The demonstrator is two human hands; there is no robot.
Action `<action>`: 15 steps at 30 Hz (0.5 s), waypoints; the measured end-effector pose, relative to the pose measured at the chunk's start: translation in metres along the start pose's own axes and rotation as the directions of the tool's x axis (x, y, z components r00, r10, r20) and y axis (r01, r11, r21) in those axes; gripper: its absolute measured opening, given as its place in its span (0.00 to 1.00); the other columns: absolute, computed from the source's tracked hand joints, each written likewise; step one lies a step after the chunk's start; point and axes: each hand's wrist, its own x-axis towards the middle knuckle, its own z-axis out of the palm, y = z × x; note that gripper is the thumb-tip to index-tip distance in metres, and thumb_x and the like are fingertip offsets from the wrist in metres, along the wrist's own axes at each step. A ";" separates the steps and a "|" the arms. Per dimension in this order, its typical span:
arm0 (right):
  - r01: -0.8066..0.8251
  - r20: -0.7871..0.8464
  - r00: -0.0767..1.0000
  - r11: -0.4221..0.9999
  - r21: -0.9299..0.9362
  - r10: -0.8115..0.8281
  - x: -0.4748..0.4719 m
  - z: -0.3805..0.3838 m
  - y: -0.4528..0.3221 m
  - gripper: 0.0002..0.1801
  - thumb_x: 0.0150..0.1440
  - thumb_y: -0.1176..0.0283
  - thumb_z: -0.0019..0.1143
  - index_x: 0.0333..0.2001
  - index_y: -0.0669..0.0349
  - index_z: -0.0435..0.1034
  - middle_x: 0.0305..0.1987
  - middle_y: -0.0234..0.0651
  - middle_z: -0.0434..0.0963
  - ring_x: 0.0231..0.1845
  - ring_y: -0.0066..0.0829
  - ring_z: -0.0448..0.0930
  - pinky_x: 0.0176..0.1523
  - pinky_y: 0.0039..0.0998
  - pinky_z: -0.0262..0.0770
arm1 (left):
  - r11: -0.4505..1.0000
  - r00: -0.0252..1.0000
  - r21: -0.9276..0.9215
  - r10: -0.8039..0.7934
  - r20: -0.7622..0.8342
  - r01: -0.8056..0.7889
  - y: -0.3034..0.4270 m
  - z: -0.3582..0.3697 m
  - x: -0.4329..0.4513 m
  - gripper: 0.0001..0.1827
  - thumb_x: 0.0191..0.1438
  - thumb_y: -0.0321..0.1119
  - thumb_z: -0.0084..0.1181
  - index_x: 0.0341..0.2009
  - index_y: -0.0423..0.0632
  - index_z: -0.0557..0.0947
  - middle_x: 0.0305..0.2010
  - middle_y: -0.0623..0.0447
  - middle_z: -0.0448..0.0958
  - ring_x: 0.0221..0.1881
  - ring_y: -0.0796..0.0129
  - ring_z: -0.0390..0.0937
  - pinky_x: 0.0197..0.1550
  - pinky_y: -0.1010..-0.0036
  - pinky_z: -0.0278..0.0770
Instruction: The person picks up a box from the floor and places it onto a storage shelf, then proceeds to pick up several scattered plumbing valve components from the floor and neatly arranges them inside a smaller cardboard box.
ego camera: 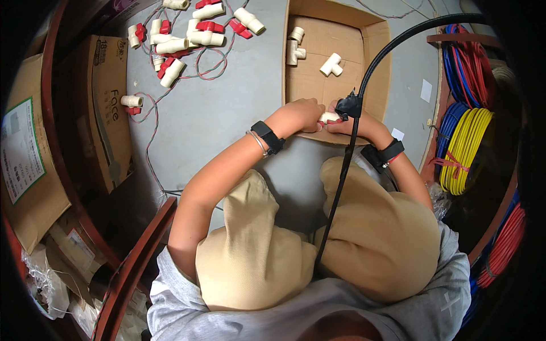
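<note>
A small cream plastic ball valve [329,117] with a red handle is between my hands, above the near wall of a shallow cardboard box [337,137]. My left hand [303,114] grips its left end, fingers curled. On the other side my right hand [350,124] holds it too, partly hidden by a black cable and its taped joint. Inside the box lie a cream tee fitting [332,65] near the middle, and another tee fitting [294,53] by the left wall with a short pipe coupling [297,34] above it.
Several valves with red handles [207,33] lie on the grey floor [230,98] at upper left, among twisted red-green wire [149,149]. A black cable [347,157] arches across my view. Wire coils [466,151] fill a right-hand rack; cardboard cartons [108,115] stand left.
</note>
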 end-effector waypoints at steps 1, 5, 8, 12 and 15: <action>0.007 0.004 1.000 1.000 -0.022 -0.007 -0.001 -0.001 0.002 0.21 0.45 0.62 0.63 0.36 0.65 0.67 0.41 0.47 0.72 0.46 0.47 0.72 0.47 0.37 0.69 | 0.999 0.998 -0.008 -0.046 0.052 0.047 0.004 -0.004 0.000 0.13 0.53 0.39 0.52 0.37 0.45 0.79 0.29 0.45 0.79 0.28 0.54 0.75 0.31 0.64 0.73; 0.012 0.024 1.000 0.997 -0.075 -0.011 -0.004 -0.003 -0.001 0.20 0.45 0.64 0.63 0.36 0.66 0.67 0.41 0.48 0.72 0.46 0.48 0.72 0.49 0.39 0.70 | 0.994 0.991 -0.031 -0.101 0.084 0.104 0.019 -0.021 -0.007 0.12 0.51 0.39 0.54 0.35 0.44 0.78 0.29 0.45 0.78 0.28 0.55 0.75 0.32 0.65 0.72; 0.071 -0.061 0.994 0.967 -0.246 -0.088 -0.008 -0.001 -0.012 0.18 0.45 0.67 0.61 0.36 0.66 0.67 0.41 0.49 0.71 0.47 0.49 0.71 0.51 0.41 0.70 | 0.997 0.996 -0.061 -0.060 -0.063 0.056 0.011 -0.008 -0.007 0.12 0.51 0.39 0.55 0.35 0.44 0.77 0.30 0.44 0.78 0.29 0.53 0.74 0.33 0.64 0.72; 0.076 -0.114 0.986 0.938 -0.339 -0.121 -0.008 0.006 -0.006 0.15 0.46 0.70 0.59 0.36 0.65 0.67 0.40 0.48 0.72 0.47 0.49 0.72 0.51 0.42 0.70 | 0.997 0.997 -0.018 -0.076 0.004 0.076 0.012 -0.006 0.001 0.21 0.46 0.42 0.62 0.39 0.39 0.80 0.37 0.39 0.79 0.42 0.47 0.78 0.45 0.61 0.77; 0.194 -0.164 0.946 0.894 -0.405 -0.280 -0.007 0.008 -0.005 0.13 0.46 0.72 0.57 0.36 0.63 0.68 0.37 0.44 0.73 0.44 0.46 0.74 0.47 0.41 0.72 | 0.997 0.997 -0.025 -0.069 -0.031 0.069 0.007 0.002 0.003 0.21 0.45 0.43 0.63 0.38 0.39 0.80 0.37 0.38 0.79 0.41 0.47 0.78 0.44 0.61 0.77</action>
